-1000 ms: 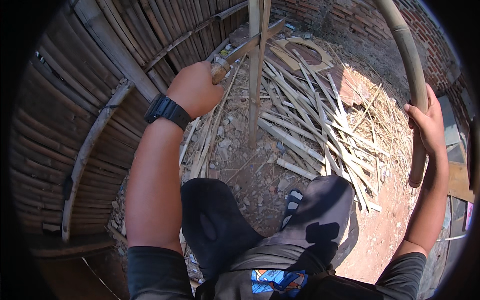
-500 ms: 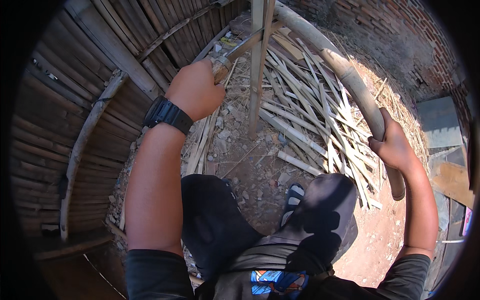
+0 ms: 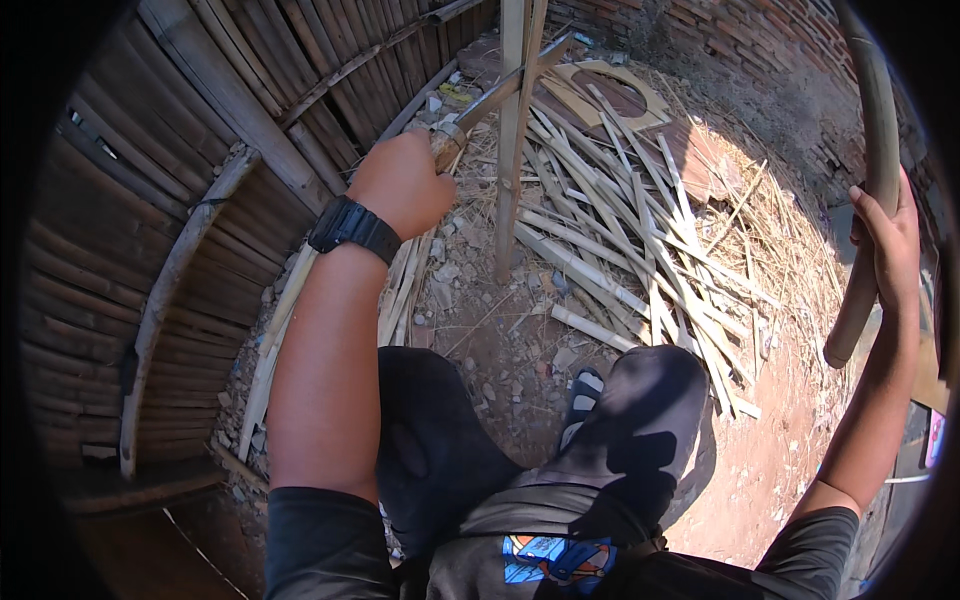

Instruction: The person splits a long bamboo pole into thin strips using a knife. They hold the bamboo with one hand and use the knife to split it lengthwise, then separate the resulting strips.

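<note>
My left hand (image 3: 402,188), a watch on its wrist, is closed round the wooden handle of a machete (image 3: 492,98). The blade slants up and right across an upright bamboo length (image 3: 508,180), and its tip shows beyond it. Near its top that length looks parted in two, with the blade between the parts. Its lower end is close to the ground between my knees. Far to the right, my right hand (image 3: 888,240) grips a thick curved bamboo pole (image 3: 876,100), raised clear of the blade. The pole's upper end runs out of view.
Split bamboo strips (image 3: 610,240) lie heaped ahead and right, with straw around them. A woven bamboo wall (image 3: 120,270) stands close on the left. A brick wall (image 3: 740,60) bounds the far right. A board with a round hole (image 3: 650,100) lies behind the strips. Rubble covers the ground.
My right hand has swung the bamboo pole up and to the right, away from the machete blade. My left hand has shifted only slightly and keeps its hold.
</note>
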`<state>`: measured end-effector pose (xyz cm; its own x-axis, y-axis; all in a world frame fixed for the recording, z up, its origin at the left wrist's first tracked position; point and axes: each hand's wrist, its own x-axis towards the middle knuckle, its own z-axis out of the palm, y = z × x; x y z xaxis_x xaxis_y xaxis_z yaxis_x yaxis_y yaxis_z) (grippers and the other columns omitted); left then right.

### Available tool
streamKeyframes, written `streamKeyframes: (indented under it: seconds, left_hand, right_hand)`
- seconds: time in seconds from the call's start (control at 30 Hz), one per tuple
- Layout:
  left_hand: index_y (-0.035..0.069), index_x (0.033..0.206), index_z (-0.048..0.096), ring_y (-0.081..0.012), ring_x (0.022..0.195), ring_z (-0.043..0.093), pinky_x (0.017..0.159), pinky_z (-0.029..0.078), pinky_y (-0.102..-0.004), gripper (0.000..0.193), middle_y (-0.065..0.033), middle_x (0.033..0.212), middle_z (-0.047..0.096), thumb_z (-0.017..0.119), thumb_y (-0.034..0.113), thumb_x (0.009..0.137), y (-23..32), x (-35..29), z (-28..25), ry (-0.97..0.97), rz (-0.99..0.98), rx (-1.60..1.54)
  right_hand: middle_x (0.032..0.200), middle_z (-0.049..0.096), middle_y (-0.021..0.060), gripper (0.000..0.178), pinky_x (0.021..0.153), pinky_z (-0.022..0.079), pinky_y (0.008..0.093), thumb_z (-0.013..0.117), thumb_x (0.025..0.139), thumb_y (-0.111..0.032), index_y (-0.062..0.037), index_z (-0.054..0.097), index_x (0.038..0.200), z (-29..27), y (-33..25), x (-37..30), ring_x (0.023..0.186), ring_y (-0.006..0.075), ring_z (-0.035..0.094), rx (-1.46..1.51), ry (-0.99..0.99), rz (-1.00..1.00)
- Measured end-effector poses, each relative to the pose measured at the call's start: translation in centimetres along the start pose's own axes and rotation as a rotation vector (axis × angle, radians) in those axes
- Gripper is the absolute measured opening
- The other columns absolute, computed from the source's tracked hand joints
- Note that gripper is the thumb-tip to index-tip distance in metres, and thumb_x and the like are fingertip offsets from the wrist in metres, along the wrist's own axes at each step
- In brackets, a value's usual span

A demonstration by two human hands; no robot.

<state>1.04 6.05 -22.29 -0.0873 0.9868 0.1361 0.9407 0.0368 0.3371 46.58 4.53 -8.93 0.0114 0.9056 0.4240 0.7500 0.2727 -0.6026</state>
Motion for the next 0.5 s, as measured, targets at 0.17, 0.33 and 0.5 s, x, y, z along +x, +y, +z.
streamKeyframes:
  seconds: [0.17,0.33,0.5]
  left_hand:
    - [-0.007,0.106,0.063,-0.0424,0.096,0.066,0.086,0.053,-0.0461,0.037,-0.0289,0.100,0.067,0.066,0.018,0.079,1.3,2.2,1.1,-0.016,0.021,-0.044]
    - [-0.006,0.108,0.062,-0.0419,0.094,0.066,0.084,0.053,-0.0467,0.037,-0.0277,0.100,0.067,0.066,0.018,0.079,0.7,1.8,1.5,-0.045,-0.010,-0.004]
    - [-0.005,0.106,0.063,-0.0418,0.094,0.066,0.083,0.054,-0.0468,0.036,-0.0275,0.099,0.068,0.067,0.019,0.079,-0.1,1.0,2.5,-0.029,-0.057,0.001]
  right_hand:
    - [0.075,0.054,-0.0001,0.034,0.062,0.044,0.0244,0.068,0.088,-0.020,-0.0044,0.054,0.114,-0.8,-2.0,1.9,0.065,0.0079,0.053,-0.060,0.144,-0.033]
    - [0.089,0.062,0.0125,0.054,0.075,0.050,0.0323,0.067,0.082,-0.011,0.0018,0.047,0.130,9.9,0.1,-1.9,0.080,0.0205,0.062,-0.093,-0.327,0.063]
    - [0.103,0.065,0.0209,0.067,0.085,0.050,0.0349,0.067,0.076,-0.007,0.0029,0.042,0.138,12.2,1.5,-3.1,0.094,0.0255,0.064,-0.327,-0.625,0.177]
